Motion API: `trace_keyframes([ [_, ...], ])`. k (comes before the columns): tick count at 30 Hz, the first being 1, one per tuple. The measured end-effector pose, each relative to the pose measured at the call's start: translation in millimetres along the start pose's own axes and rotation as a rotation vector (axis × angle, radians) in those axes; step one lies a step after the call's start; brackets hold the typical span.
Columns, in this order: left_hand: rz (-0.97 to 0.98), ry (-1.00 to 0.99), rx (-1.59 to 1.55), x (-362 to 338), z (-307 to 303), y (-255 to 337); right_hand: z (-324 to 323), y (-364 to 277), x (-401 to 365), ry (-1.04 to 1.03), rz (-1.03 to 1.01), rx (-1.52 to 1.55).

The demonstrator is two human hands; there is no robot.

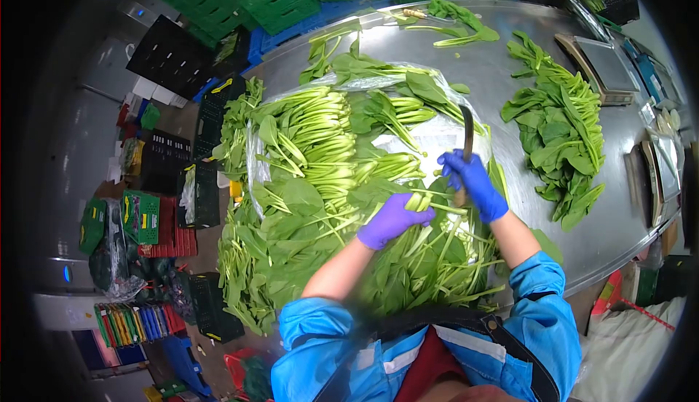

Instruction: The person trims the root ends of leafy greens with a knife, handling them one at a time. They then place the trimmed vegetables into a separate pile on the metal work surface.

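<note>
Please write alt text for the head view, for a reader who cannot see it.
A left hand in a purple glove grips leafy green stems while the right hand, blue-gloved, holds a knife. More greens cover the steel table.

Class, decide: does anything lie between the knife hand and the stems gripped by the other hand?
Nothing visible does. The right hand holds the knife right beside the stems that the left hand grips; only loose greens lie around them.
</note>
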State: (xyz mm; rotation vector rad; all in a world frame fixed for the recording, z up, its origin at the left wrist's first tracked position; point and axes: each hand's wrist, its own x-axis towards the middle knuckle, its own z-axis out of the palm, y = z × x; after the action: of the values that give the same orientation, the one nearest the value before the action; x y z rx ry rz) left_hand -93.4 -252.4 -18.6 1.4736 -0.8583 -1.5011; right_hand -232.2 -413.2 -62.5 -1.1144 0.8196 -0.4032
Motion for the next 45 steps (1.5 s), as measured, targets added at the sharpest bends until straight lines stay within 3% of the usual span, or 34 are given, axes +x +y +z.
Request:
trace_keyframes([
  [1,0.020,-0.024,0.029,-0.6,-7.1,-1.5,-11.4,-8.1,15.0,-0.057,0.022,-0.180],
  [2,0.032,-0.008,0.018,-0.6,-12.5,-7.0,-30.4,9.1,44.7,-0.020,-0.152,-0.571],
  [3,0.035,-0.001,0.024,-2.5,-13.6,-6.0,-45.0,20.4,66.4,0.186,-0.379,-0.932],
  [5,0.025,0.026,-0.044,-5.9,-14.5,-0.2,-71.5,29.1,108.0,0.631,-0.525,-1.063],
  [6,0.006,0.008,-0.128,-7.3,-14.4,0.9,-83.8,31.3,121.5,0.719,-0.584,-1.096],
  [9,-0.014,0.095,-0.129,-12.5,-12.0,10.9,-124.1,56.4,153.6,0.567,-0.518,-1.340],
  [10,0.031,0.144,-0.209,-16.8,-11.8,14.3,-109.4,35.2,144.2,0.568,-0.534,-1.335],
  [11,0.041,0.151,-0.210,-16.7,-15.7,15.0,-100.0,14.6,128.7,0.467,-0.388,-1.028],
  [12,0.224,0.238,0.062,-17.9,-20.7,11.6,-85.4,-6.8,101.9,0.360,-0.230,-0.724],
  [13,0.398,0.318,0.334,-19.6,-25.1,5.9,-74.4,-19.6,76.1,0.358,-0.220,-0.729],
  [14,0.551,0.356,0.585,-17.3,-31.1,-1.3,-63.8,-31.7,49.4,0.213,-0.139,-0.519],
  [15,0.544,0.350,0.575,-19.2,-26.2,5.1,-52.2,-41.1,23.0,0.073,-0.056,-0.307],
  [17,0.908,0.377,0.993,-32.5,-5.4,31.9,-24.6,-51.4,-26.4,-0.080,-0.044,-0.332],
  [18,0.863,0.325,1.100,-41.6,9.8,45.0,-11.7,-51.1,-48.3,-0.110,0.001,-0.352],
  [19,0.862,0.319,1.092,-43.6,16.4,42.9,-2.6,-43.1,-59.9,-0.255,-0.081,-0.303],
  [21,0.917,0.276,1.166,-50.4,27.5,39.2,10.3,-50.9,-94.5,-0.313,0.196,-0.067],
  [23,0.885,0.256,1.104,-63.5,23.4,42.2,6.0,-33.7,-92.5,-0.329,0.216,0.018],
  [25,0.606,0.320,0.830,-71.5,18.1,38.8,14.2,-22.7,-98.1,-0.053,-0.546,-0.446],
  [27,0.587,0.316,0.666,-73.1,12.7,29.6,18.0,-13.7,-107.8,-0.090,-0.553,-0.520],
  [29,0.220,0.149,0.451,-85.2,17.1,40.2,27.5,-16.2,-120.0,-0.038,-0.732,-0.912],
  [34,0.218,0.110,0.300,-101.1,21.7,36.7,25.6,-0.3,-116.4,-0.048,-0.720,-0.909],
  [37,0.276,0.230,0.317,-95.5,6.8,17.2,14.6,5.5,-107.3,0.069,-0.651,-1.106],
  [39,0.212,0.254,0.359,-92.0,7.9,5.5,20.8,-4.0,-121.2,-0.131,-0.361,-0.549],
  [40,0.322,0.289,0.464,-85.1,10.1,1.6,34.4,-23.8,-135.6,-0.188,-0.302,-0.438],
  [43,0.274,0.210,0.488,-86.4,18.7,14.0,51.8,-4.0,-119.0,-0.320,-0.405,-0.418],
  [44,0.308,0.340,0.513,-80.5,12.7,-0.2,45.1,-6.8,-119.2,-0.289,-0.214,-0.484],
  [45,0.148,0.343,0.412,-83.8,4.7,8.8,40.3,-7.4,-113.3,-0.256,-0.095,-0.513],
])
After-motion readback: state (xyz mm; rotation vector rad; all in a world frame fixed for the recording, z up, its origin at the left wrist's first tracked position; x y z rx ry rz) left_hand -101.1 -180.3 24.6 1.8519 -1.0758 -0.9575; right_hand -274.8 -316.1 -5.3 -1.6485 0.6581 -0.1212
